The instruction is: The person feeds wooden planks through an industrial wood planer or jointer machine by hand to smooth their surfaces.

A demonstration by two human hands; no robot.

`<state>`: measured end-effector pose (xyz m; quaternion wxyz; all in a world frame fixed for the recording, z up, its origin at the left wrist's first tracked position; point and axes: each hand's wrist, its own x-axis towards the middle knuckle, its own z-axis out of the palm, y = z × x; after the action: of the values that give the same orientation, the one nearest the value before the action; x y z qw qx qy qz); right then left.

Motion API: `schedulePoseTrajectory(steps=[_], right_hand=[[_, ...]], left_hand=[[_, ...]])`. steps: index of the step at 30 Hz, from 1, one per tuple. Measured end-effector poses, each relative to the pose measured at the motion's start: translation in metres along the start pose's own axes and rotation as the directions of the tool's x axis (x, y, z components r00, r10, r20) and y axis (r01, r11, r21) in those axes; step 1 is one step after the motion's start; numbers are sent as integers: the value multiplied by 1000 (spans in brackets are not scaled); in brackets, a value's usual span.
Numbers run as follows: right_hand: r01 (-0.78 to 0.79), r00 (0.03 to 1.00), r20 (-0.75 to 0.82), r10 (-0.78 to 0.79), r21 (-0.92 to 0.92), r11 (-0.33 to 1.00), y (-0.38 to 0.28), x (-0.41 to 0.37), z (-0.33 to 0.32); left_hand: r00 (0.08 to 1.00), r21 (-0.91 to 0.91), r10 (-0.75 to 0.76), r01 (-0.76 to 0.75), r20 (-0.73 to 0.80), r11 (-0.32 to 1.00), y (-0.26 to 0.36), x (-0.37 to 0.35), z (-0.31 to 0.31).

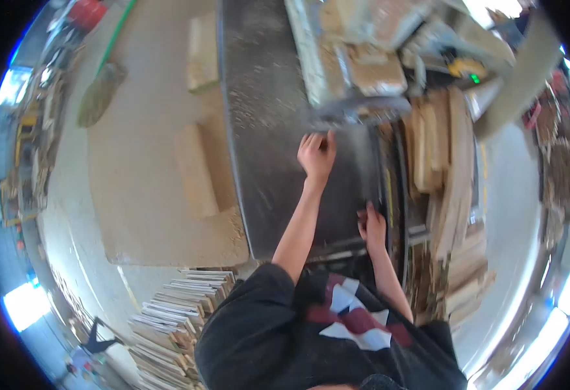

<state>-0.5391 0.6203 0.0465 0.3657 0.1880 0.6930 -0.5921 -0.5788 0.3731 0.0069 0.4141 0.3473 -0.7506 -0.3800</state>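
My left hand (pixel 317 155) is over the dark machine table (pixel 265 182), its fingers curled in and the thumb raised beside them. Just ahead of its fingertips is a grey, blurred machine part (pixel 360 112) that reaches across the table from the right. My right hand (pixel 372 227) is lower and closer to my body, near the table's right side. Its fingers are bent, with one reaching forward along the dark surface. What either hand holds, if anything, is hidden by the fingers and the blur. Wood chips (pixel 259 107) are scattered on the far part of the table.
Wooden boards (pixel 438 143) are stacked to the right of the table. On the left, timber pieces (pixel 197 170) lie on a brown sheet (pixel 145 195), with a green-handled broom (pixel 102 97) beyond. Stacked slats (pixel 184 299) stand at my lower left. A person (pixel 93 348) is farther off.
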Motion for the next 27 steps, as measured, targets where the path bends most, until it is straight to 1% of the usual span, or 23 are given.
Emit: schedulePoseTrajectory(steps=[1,3,4,5,6,7,8,9,10,11,12,13,15,16,17,18,19,21,22,24,25,27], right_hand=[[-20,1000,-16,20,26,999,4,4,-1],[23,1000,-12,-24,-40,999,3,2,0],[20,1000,18,-20,-46,999,2,-2,2],[2,1000,-17,-3,-55,998,-2,-4,4],[-12,998,-61,9,-61,998,-5,-4,6],[-6,998,-57,3,-61,998,-7,-4,6],[-16,998,-61,12,-68,998,-9,-5,7],[-24,998,-68,19,-73,997,-9,-6,7],[-11,996,-93,6,-58,998,-6,-3,8],[1,995,-96,-6,-55,999,-5,-1,8],[5,996,-90,-11,-66,998,-4,-1,7],[7,996,-88,-13,-77,997,-3,-2,6],[33,993,-107,-39,-57,998,0,-2,6],[20,997,-73,-25,-76,997,-2,-4,4],[17,999,-37,-20,-94,995,-5,-5,3],[14,998,-52,-18,-85,996,-4,-5,4],[39,997,-59,-44,-78,996,-4,-3,4],[35,999,-8,-35,-66,997,0,-2,-1],[57,998,23,-56,-60,997,3,-1,-3],[47,999,15,-47,-49,998,3,3,-3],[35,999,18,-34,-57,998,4,1,-4],[15,1000,18,-14,-50,999,0,-4,-4]], left_hand=[[999,28,17,-16,-46,999,-17,32,-16],[966,256,182,-133,-181,958,-54,80,-65],[963,403,195,-105,-187,909,-57,115,-90],[960,533,206,-75,-191,843,-58,161,-109],[966,577,124,30,-226,816,-83,201,-120],[965,609,41,131,-261,782,-108,239,-127],[974,602,-97,203,-204,773,-124,274,-137],[962,597,-233,270,-141,756,-136,300,-147],[964,589,-227,266,-142,763,-147,315,-154],[957,635,-290,215,15,742,-156,327,-159],[920,673,-352,153,170,724,-161,335,-165],[922,665,-345,147,176,732,-160,339,-170],[871,709,-442,171,216,684,-157,338,-180],[872,702,-437,168,221,692,-155,333,-186],[854,747,-465,151,231,647,-154,332,-188],[840,785,-488,128,239,605,-153,332,-188],[849,772,-469,123,244,624,-153,326,-186],[879,633,-465,301,106,713,-154,295,-185],[883,630,-453,283,122,723,-142,277,-181],[907,641,-419,295,46,709,-115,223,-166],[905,651,-417,267,84,710,-105,194,-163],[922,577,-386,325,-19,749,-85,137,-159]])
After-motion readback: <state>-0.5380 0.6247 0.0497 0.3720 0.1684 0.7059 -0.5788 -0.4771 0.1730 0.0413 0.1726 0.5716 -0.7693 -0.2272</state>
